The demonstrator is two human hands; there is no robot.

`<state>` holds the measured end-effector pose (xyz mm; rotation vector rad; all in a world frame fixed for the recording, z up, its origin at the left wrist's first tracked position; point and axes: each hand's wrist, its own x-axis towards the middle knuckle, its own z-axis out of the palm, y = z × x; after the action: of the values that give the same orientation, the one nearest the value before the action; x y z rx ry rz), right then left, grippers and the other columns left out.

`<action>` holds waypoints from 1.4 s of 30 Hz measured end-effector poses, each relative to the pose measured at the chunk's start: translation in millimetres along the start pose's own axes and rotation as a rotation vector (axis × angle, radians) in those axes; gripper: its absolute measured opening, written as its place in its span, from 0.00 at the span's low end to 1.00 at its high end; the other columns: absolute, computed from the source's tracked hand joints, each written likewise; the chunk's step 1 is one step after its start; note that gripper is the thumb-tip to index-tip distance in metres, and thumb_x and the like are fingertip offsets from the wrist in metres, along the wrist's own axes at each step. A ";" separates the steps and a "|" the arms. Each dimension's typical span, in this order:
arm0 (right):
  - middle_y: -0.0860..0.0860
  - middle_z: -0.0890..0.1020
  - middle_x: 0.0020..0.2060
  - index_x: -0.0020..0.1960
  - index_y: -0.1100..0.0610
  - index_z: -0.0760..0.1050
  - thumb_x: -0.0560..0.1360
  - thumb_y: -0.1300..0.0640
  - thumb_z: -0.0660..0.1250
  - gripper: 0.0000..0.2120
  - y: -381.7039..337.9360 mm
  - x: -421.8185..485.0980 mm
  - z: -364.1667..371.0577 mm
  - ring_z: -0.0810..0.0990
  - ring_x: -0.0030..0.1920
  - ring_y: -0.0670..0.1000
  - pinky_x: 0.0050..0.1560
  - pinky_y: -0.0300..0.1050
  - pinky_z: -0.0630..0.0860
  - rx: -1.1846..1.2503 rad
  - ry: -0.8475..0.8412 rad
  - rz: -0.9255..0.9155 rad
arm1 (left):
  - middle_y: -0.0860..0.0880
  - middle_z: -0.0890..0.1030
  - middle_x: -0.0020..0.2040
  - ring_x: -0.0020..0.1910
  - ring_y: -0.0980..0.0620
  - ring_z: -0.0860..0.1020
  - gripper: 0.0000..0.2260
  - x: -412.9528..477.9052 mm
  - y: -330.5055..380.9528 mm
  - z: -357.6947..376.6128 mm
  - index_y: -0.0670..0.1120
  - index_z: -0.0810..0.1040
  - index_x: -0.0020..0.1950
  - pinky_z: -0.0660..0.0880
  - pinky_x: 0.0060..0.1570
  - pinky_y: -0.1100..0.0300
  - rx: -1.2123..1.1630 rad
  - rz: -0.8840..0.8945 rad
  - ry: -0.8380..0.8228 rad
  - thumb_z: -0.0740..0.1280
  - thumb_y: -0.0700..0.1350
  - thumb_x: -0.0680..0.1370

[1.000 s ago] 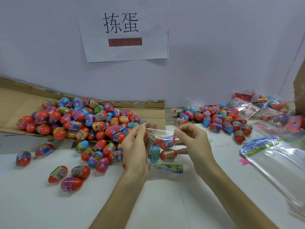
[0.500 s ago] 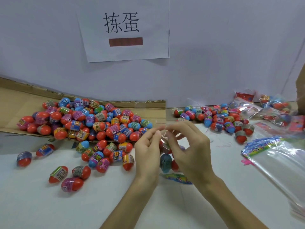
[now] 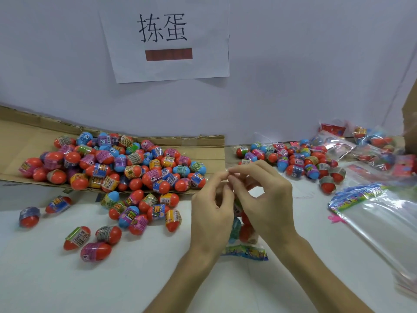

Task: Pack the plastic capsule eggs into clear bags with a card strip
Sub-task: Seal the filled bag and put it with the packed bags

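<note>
Left hand (image 3: 212, 213) and right hand (image 3: 268, 199) are close together over the table (image 3: 90, 288), fingertips meeting at the top. Each pinches the mouth edge of the bag (image 3: 247, 233) between thumb and forefinger, other fingers loosely curled. Bag hangs below the pinch, between the two palms and mostly hidden by them; its lower end touches the table just ahead of the wrists. Film thin, clear, glossy, crinkled. Inside, a teal egg (image 3: 234, 231) with red ones beside it; count cannot be told. Strip (image 3: 244, 253) at the bag's bottom is flat, narrow, printed in bright blue, green and yellow. Egg pile (image 3: 117, 163) to the left, on brown corrugated cardboard (image 3: 15, 141) with a ragged edge, spilling onto the table near the left hand. Eggs are smooth hard plastic, rounded, mostly red halves paired with blue, purple or yellow, each banded by a shiny printed wrap. Smaller heap (image 3: 300, 161) beyond the right hand. Empty bags (image 3: 383, 224) stacked flat at right, coloured strips at their far ends. Packed bags (image 3: 370, 152) beyond them, by the wall (image 3: 293, 75). Paper sign (image 3: 167, 39) hangs on the wall above.
</note>
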<state>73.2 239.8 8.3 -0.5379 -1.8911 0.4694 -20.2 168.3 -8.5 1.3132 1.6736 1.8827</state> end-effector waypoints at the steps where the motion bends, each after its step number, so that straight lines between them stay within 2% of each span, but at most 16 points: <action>1: 0.49 0.83 0.45 0.53 0.56 0.84 0.76 0.63 0.74 0.07 0.9 0.4 -0.7 0.81 0.43 0.45 0.43 0.31 0.77 -0.010 -0.012 -0.016 | 0.55 0.86 0.48 0.49 0.52 0.85 0.12 -0.1 -0.2 -0.5 0.51 0.81 0.61 0.84 0.47 0.52 0.010 0.014 -0.003 0.61 0.39 0.86; 5: 0.49 0.83 0.42 0.51 0.58 0.85 0.75 0.64 0.76 0.06 6.6 3.7 -6.5 0.81 0.39 0.46 0.40 0.37 0.79 -0.038 -0.041 -0.092 | 0.54 0.83 0.41 0.40 0.49 0.83 0.13 0.2 0.3 -3.5 0.56 0.80 0.57 0.82 0.37 0.51 0.086 0.086 -0.019 0.61 0.39 0.84; 9: 0.50 0.83 0.40 0.48 0.61 0.85 0.74 0.65 0.75 0.03 10.3 4.8 -13.4 0.80 0.38 0.47 0.38 0.40 0.79 -0.042 -0.049 -0.156 | 0.54 0.83 0.41 0.40 0.52 0.83 0.12 1.2 -2.4 -4.8 0.51 0.82 0.59 0.82 0.37 0.57 0.161 0.100 -0.047 0.61 0.38 0.85; 12: 0.51 0.84 0.40 0.47 0.61 0.85 0.75 0.63 0.73 0.02 10.0 6.2 -14.4 0.80 0.37 0.47 0.38 0.38 0.79 -0.050 -0.045 -0.173 | 0.54 0.84 0.44 0.43 0.55 0.83 0.12 2.5 -4.3 -5.9 0.49 0.83 0.59 0.81 0.39 0.64 0.203 0.105 -0.068 0.62 0.37 0.84; 17: 0.52 0.84 0.42 0.48 0.62 0.83 0.74 0.67 0.75 0.04 14.5 9.9 -16.4 0.81 0.38 0.45 0.41 0.31 0.79 -0.078 -0.011 -0.117 | 0.61 0.84 0.45 0.46 0.61 0.84 0.12 -0.5 -2.4 -1.6 0.50 0.82 0.59 0.82 0.44 0.66 0.185 0.103 -0.098 0.61 0.40 0.83; 20: 0.51 0.85 0.44 0.50 0.61 0.83 0.75 0.63 0.74 0.05 13.6 9.5 -15.4 0.82 0.42 0.44 0.45 0.30 0.79 -0.038 -0.041 -0.118 | 0.62 0.84 0.44 0.45 0.62 0.84 0.15 3.4 -1.1 -5.3 0.57 0.80 0.53 0.81 0.40 0.67 0.125 0.055 -0.035 0.63 0.37 0.84; 22: 0.51 0.84 0.47 0.52 0.60 0.84 0.74 0.62 0.75 0.07 13.1 8.9 -13.7 0.83 0.43 0.45 0.45 0.34 0.81 -0.012 -0.105 -0.126 | 0.58 0.84 0.44 0.41 0.55 0.83 0.20 6.1 0.1 -9.2 0.64 0.78 0.52 0.80 0.36 0.59 0.147 0.093 -0.019 0.63 0.36 0.84; 24: 0.52 0.84 0.47 0.52 0.60 0.85 0.74 0.62 0.76 0.07 13.7 8.3 -11.9 0.83 0.44 0.46 0.45 0.37 0.82 -0.020 -0.130 -0.134 | 0.53 0.82 0.42 0.40 0.49 0.82 0.20 6.7 -0.1 -9.8 0.66 0.77 0.52 0.80 0.37 0.50 0.177 0.121 -0.037 0.62 0.38 0.84; 26: 0.52 0.84 0.47 0.51 0.60 0.85 0.74 0.61 0.75 0.07 14.2 8.2 -11.4 0.83 0.44 0.47 0.44 0.37 0.81 -0.034 -0.116 -0.144 | 0.54 0.81 0.40 0.39 0.50 0.82 0.16 5.2 -1.2 -8.2 0.63 0.78 0.55 0.80 0.36 0.52 0.193 0.124 -0.059 0.61 0.40 0.84; 28: 0.53 0.85 0.46 0.51 0.61 0.85 0.75 0.59 0.73 0.07 13.9 8.3 -12.0 0.83 0.44 0.47 0.44 0.36 0.81 -0.035 -0.104 -0.159 | 0.57 0.81 0.40 0.41 0.53 0.82 0.13 4.6 -0.4 -7.8 0.60 0.78 0.56 0.80 0.36 0.62 0.196 0.125 -0.069 0.61 0.42 0.83; 30: 0.53 0.85 0.45 0.50 0.62 0.85 0.76 0.58 0.71 0.08 13.9 8.0 -13.1 0.82 0.45 0.48 0.44 0.37 0.81 -0.031 -0.095 -0.175 | 0.58 0.82 0.41 0.42 0.57 0.83 0.13 5.1 1.1 -8.4 0.58 0.79 0.55 0.78 0.37 0.68 0.193 0.143 -0.078 0.61 0.40 0.83; 34: 0.52 0.85 0.44 0.49 0.62 0.85 0.76 0.62 0.72 0.05 14.2 6.1 -13.6 0.83 0.44 0.48 0.43 0.38 0.82 -0.012 -0.084 -0.179 | 0.55 0.83 0.41 0.44 0.57 0.83 0.13 5.2 -2.0 -9.5 0.53 0.81 0.55 0.79 0.39 0.68 0.212 0.133 -0.096 0.62 0.36 0.84; 37: 0.52 0.84 0.43 0.48 0.62 0.84 0.74 0.66 0.74 0.04 15.0 6.0 -14.1 0.82 0.44 0.47 0.43 0.35 0.81 -0.025 -0.070 -0.172 | 0.54 0.84 0.45 0.47 0.59 0.84 0.12 4.6 -2.3 -8.7 0.48 0.82 0.58 0.78 0.42 0.70 0.210 0.109 -0.107 0.62 0.36 0.84; 42: 0.51 0.82 0.44 0.49 0.62 0.81 0.76 0.68 0.71 0.04 15.3 7.5 -13.4 0.81 0.43 0.46 0.43 0.35 0.80 -0.041 -0.080 -0.130 | 0.51 0.86 0.47 0.49 0.58 0.84 0.12 3.2 1.0 -6.2 0.44 0.82 0.61 0.79 0.42 0.69 0.176 0.066 -0.109 0.61 0.36 0.84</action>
<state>85.5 257.6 10.3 -0.4255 -2.0018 0.3729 -26.4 166.4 -5.6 1.5268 1.7932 1.6975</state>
